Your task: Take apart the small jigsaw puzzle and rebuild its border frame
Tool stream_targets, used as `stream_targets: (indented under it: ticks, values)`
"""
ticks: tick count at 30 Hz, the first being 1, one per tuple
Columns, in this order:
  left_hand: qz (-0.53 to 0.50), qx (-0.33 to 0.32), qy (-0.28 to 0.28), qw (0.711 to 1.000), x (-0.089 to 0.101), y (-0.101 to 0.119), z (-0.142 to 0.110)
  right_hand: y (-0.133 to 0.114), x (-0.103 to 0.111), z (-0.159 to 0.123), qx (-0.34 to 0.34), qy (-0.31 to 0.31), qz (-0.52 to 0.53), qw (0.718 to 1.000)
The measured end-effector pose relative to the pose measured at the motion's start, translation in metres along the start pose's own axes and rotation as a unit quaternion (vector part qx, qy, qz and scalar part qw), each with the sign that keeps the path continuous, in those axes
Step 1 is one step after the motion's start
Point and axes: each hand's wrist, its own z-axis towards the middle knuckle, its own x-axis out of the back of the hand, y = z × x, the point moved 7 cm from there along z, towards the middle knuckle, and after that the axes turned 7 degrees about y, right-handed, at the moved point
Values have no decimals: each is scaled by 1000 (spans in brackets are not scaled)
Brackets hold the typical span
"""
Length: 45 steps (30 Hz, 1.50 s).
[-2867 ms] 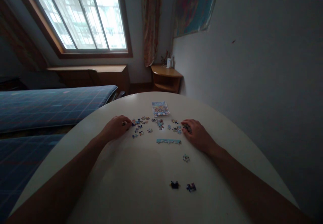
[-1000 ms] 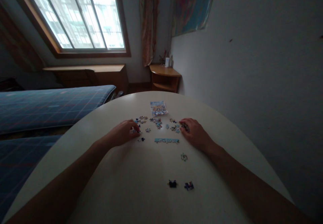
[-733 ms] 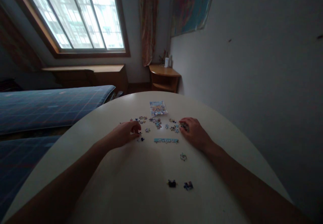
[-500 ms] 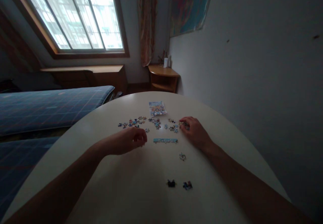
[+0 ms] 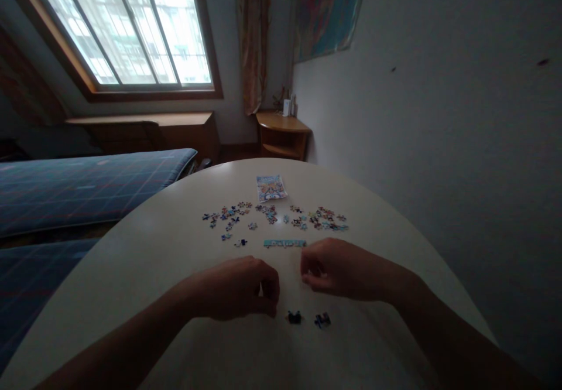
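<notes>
Low over the white table, my left hand (image 5: 246, 287) has its thumb and fingers curled together in a pinch; whatever may be between the tips is hidden. Beside its fingertips lies a dark puzzle piece (image 5: 294, 317), with a second loose puzzle piece (image 5: 322, 320) to the right. My right hand (image 5: 333, 270) is closed at the spot of a pale puzzle piece (image 5: 323, 274), which shows only in part beneath the curled fingers. Just beyond both hands lies a joined light-blue strip of puzzle pieces (image 5: 284, 243).
Loose pieces (image 5: 325, 219) are scattered along the far middle of the round table (image 5: 211, 355), with more on the left (image 5: 228, 211). Behind them lies a printed picture packet (image 5: 271, 188). A plaid mattress (image 5: 88, 185) is at the left, a wall (image 5: 439, 144) at the right.
My right hand has come back from the pile at the right to the single pale piece. My left hand has moved nearer and to the right, uncovering pieces at the left.
</notes>
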Motion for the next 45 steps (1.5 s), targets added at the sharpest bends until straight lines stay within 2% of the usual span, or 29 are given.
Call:
stream_targets:
  ticks: [5,10,19,30,34,36,39,41,43,45]
  values:
    - [-36,11,0,999,-9,-3,4,-29,-15,-12,8,-66,-17,998]
    - [-20,5,21,1000,-12,2,4,-36,-29,-8,18,-116,-29,993]
    - [24,30,35,999,-11,13,2,-37,-36,-7,49,-99,-13,994]
    - [65,52,43,996,-13,12,2,-33,-38,-6,38,-102,-16,994]
    - [55,34,49,997,-4,4,2,-35,-35,-7,29,-109,-16,993]
    - [47,8,77,996,5,0,4,-33,-29,-6,26,-106,-19,994]
    - [72,-35,138,987,21,-7,10,-21,-12,0,30,-46,-7,998]
    - [115,-96,203,968,31,-10,15,1,7,7,16,60,-22,998]
    - [172,-154,283,931,42,-19,18,28,26,11,8,181,-51,982]
    - [222,-157,356,894,54,-41,19,57,36,13,-1,269,-81,960]
